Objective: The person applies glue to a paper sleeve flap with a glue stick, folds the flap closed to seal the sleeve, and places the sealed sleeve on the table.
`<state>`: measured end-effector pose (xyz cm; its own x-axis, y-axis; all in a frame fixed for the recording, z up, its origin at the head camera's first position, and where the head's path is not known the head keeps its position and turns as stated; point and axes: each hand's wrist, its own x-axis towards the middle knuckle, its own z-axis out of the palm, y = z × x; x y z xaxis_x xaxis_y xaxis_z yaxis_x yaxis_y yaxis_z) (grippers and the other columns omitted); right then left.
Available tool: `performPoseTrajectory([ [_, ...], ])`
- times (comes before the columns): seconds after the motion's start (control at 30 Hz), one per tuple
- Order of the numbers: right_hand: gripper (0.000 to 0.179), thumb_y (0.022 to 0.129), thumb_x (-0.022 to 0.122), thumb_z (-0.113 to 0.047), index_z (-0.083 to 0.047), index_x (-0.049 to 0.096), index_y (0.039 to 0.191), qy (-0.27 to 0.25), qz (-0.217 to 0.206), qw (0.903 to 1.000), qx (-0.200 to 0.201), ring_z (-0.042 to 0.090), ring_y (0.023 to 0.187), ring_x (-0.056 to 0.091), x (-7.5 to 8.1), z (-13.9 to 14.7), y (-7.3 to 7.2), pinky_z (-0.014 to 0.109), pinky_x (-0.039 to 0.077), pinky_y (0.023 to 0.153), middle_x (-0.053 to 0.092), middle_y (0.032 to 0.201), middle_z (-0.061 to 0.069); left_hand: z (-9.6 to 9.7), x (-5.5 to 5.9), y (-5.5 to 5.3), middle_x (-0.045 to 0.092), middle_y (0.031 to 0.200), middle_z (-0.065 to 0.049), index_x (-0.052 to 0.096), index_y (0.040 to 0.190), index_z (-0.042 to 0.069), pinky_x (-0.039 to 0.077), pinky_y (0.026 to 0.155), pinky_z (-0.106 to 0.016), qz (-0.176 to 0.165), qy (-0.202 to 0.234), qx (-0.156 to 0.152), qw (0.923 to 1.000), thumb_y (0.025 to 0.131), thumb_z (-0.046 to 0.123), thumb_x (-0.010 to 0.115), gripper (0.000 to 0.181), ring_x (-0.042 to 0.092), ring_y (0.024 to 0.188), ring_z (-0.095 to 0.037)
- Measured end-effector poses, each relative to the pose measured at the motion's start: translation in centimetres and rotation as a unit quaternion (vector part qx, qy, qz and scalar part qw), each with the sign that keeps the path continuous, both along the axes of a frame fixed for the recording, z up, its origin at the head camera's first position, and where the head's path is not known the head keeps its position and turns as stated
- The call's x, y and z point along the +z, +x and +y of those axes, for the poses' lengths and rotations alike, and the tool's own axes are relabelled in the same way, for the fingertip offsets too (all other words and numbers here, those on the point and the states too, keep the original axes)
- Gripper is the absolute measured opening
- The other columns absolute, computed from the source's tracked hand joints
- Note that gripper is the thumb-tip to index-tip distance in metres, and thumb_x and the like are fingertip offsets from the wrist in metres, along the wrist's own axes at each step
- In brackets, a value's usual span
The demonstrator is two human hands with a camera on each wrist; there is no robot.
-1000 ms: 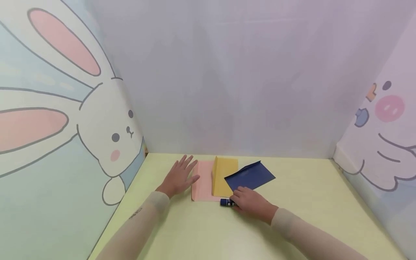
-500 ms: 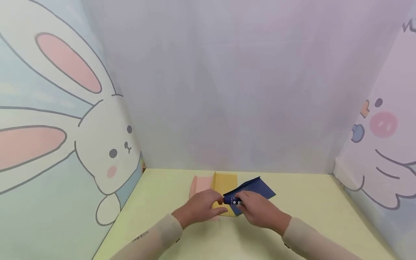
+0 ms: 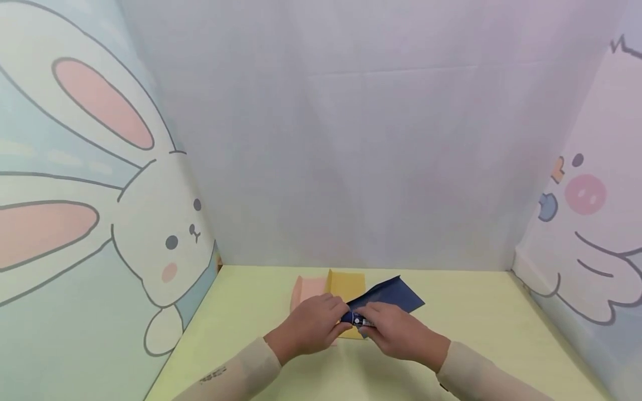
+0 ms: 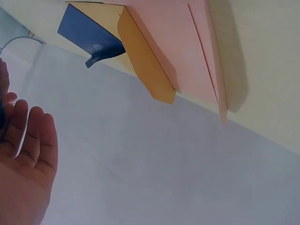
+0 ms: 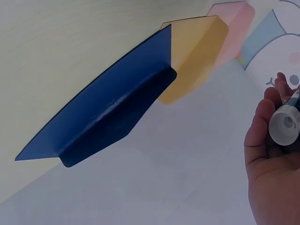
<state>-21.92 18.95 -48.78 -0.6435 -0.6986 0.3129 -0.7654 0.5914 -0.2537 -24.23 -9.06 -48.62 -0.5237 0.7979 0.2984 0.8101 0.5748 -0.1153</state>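
Both hands meet over the envelopes, with a glue stick (image 3: 357,319) lying sideways between them. My left hand (image 3: 310,326) grips its dark blue cap end; my right hand (image 3: 401,332) grips the body. From the right wrist, the hollow white base (image 5: 282,126) of the glue stick shows in the curled fingers. Beneath and behind the hands lie three envelopes with raised flaps: a pink envelope (image 3: 312,286) at left, a yellow envelope (image 3: 348,283) overlapping it, and a dark blue envelope (image 3: 393,295) lying askew at right. Part of each is hidden by the hands.
The pale yellow table (image 3: 466,317) ends at a grey-white back wall (image 3: 361,167). A rabbit-printed panel (image 3: 150,234) stands on the left and another cartoon panel (image 3: 592,234) on the right.
The right hand has raised the glue stick off the table. The left hand has come from the pink envelope to the cap end and closed round it. The head view has tilted up.
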Motion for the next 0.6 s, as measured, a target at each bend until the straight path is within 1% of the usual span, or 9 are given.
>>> performPoseTrajectory([
  [0.13,0.026,0.118,0.074,-0.023,-0.007,0.078,0.138,0.016,0.029,0.9994,-0.006,-0.001,0.1,0.069,0.2,-0.1,0.3,0.029,0.065,0.085,0.078,0.114,-0.005,0.1,0.0,0.2,0.072,0.111,0.009,0.072,0.132,0.02,0.052,0.083,-0.021,-0.011,-0.021,0.002,0.9997,0.128,0.048,0.047,0.038,0.058,0.093,-0.006],
  [0.2,0.025,0.118,0.075,-0.022,-0.007,0.078,0.138,0.018,0.043,0.9989,-0.005,0.001,0.099,0.07,0.1,-0.2,0.5,0.03,0.065,0.086,0.078,0.112,-0.005,0.1,0.1,0.3,0.072,0.11,0.009,0.072,0.131,0.019,0.051,0.083,-0.02,-0.018,-0.02,-0.001,0.9996,0.128,0.047,0.045,0.039,0.057,0.093,-0.006],
  [0.3,0.024,0.116,0.077,-0.019,-0.007,0.078,0.137,0.011,0.073,0.9973,0.004,0.001,0.097,0.069,0.0,-0.4,0.7,0.031,0.066,0.086,0.078,0.11,-0.006,-0.1,0.3,0.7,0.069,0.107,0.007,0.071,0.127,0.017,0.048,0.081,-0.019,-0.027,-0.002,-0.008,0.9996,0.129,0.044,0.045,0.037,0.055,0.093,-0.006],
  [0.4,0.025,0.112,0.081,-0.015,-0.007,0.077,0.136,-0.001,0.108,0.9941,0.016,0.003,0.097,0.071,-0.1,-0.5,0.9,0.031,0.067,0.086,0.078,0.11,-0.006,-0.2,0.3,1.1,0.064,0.101,0.007,0.068,0.122,0.016,0.042,0.078,-0.018,-0.046,0.023,-0.017,0.9985,0.128,0.04,0.046,0.034,0.052,0.09,-0.005],
  [0.47,0.028,0.109,0.083,-0.012,-0.006,0.076,0.135,-0.008,0.127,0.9916,0.019,0.006,0.099,0.074,-0.1,-0.6,1.0,0.032,0.068,0.087,0.079,0.112,-0.004,-0.3,0.3,1.3,0.059,0.097,0.007,0.066,0.118,0.016,0.039,0.076,-0.018,-0.065,0.039,-0.022,0.9969,0.128,0.039,0.045,0.032,0.048,0.087,-0.004],
  [0.6,0.033,0.104,0.087,-0.007,-0.005,0.075,0.135,-0.013,0.165,0.9859,0.022,0.013,0.102,0.079,-0.1,-0.7,1.1,0.035,0.07,0.088,0.081,0.115,0.0,-0.3,0.5,1.5,0.054,0.091,0.009,0.064,0.114,0.016,0.038,0.074,-0.018,-0.109,0.067,-0.022,0.9916,0.129,0.037,0.044,0.032,0.045,0.083,-0.002],
])
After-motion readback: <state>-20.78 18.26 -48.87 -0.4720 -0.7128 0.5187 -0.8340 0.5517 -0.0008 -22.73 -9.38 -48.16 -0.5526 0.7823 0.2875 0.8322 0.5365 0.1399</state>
